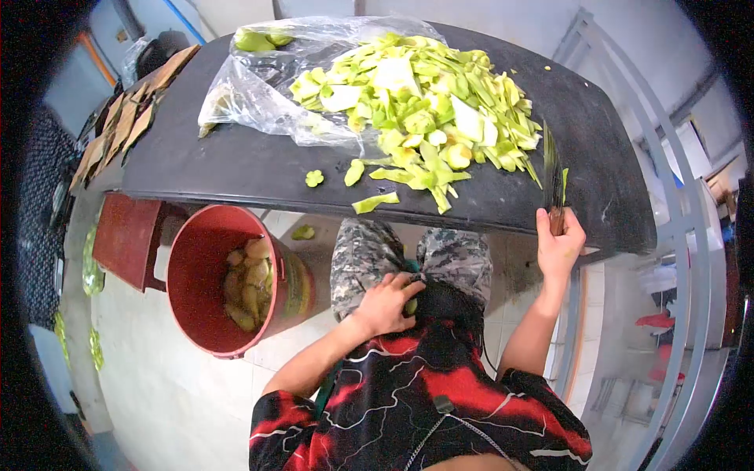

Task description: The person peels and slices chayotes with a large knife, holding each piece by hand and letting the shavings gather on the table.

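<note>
A knife [552, 169] points away from me over the right part of the dark table [259, 169]. My right hand [561, 242] is closed around its handle at the table's front edge. Resting at my lap, my left hand [386, 304] has its fingers bent; a bit of something green shows beneath them, too hidden to name. A big heap of green peels and slices [424, 110] covers the table's middle, with a few loose pieces along the front edge. Behind the heap's left side, a clear plastic bag [263, 98] holds whole green fruits [255, 40].
Below the table on the left, a red bucket [184, 290] contains peeled pale pieces in liquid. Beside it is a dark red stool [129, 239]. Flattened cardboard [122, 122] lies at the far left. A grey metal frame [679, 188] stands on the right.
</note>
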The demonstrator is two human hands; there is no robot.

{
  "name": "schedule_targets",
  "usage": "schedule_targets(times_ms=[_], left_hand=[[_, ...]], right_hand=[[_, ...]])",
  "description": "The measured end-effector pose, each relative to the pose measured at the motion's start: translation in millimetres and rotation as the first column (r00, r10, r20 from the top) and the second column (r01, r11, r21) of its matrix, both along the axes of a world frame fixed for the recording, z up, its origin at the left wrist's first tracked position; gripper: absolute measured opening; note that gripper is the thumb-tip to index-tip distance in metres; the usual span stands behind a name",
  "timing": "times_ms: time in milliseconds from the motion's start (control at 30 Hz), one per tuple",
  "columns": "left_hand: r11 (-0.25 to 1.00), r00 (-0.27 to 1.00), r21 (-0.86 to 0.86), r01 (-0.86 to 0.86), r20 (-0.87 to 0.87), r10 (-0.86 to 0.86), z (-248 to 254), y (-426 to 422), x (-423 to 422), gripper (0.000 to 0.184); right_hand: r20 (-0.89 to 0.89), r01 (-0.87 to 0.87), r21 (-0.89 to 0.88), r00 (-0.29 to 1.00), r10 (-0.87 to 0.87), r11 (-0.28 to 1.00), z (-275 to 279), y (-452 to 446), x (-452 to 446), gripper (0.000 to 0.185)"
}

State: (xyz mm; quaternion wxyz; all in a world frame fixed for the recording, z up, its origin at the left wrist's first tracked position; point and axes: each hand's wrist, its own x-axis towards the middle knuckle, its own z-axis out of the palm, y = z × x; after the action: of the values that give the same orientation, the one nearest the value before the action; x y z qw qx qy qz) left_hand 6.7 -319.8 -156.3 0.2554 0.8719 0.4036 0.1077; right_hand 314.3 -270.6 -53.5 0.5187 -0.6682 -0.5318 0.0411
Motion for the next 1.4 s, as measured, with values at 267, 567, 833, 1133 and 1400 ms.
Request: schedule_targets(times_ms=[267,567,833,1133,1400], left_hand=[[0.998,0.974,-0.028,0.059,-0.219,-0.063,-4,11,15,0.061],[0.963,0.957,-0.268,0.015,0.284,0.064,-21,34,-2,0.03],[0.853,0.772,-0.472,-0.221,0.45,0.449,-13,47,-39,0.018],[0.874,0.793,-0.484,-0.041,0.516,0.323,96,50,-99,0.016],[0.84,0.349,-0.126,-0.528,0.87,0.349,168,109,-101,0.051]], right_hand=[[-0.018,-0.015,-0.018,1.0,0.014,1.0,1,1,-2,0.031],[-0.029,-0.042,-0.013,0.999,0.042,0.999,-1,2,-4,0.032],[-0.051,-0.026,-0.041,0.998,0.024,0.999,-2,0,-2,0.026],[0.046,-0.013,-0.084,0.999,0.017,0.996,3,4,-13,0.027],[0.251,0.027,-0.096,0.968,-0.002,0.995,8,18,-41,0.025]])
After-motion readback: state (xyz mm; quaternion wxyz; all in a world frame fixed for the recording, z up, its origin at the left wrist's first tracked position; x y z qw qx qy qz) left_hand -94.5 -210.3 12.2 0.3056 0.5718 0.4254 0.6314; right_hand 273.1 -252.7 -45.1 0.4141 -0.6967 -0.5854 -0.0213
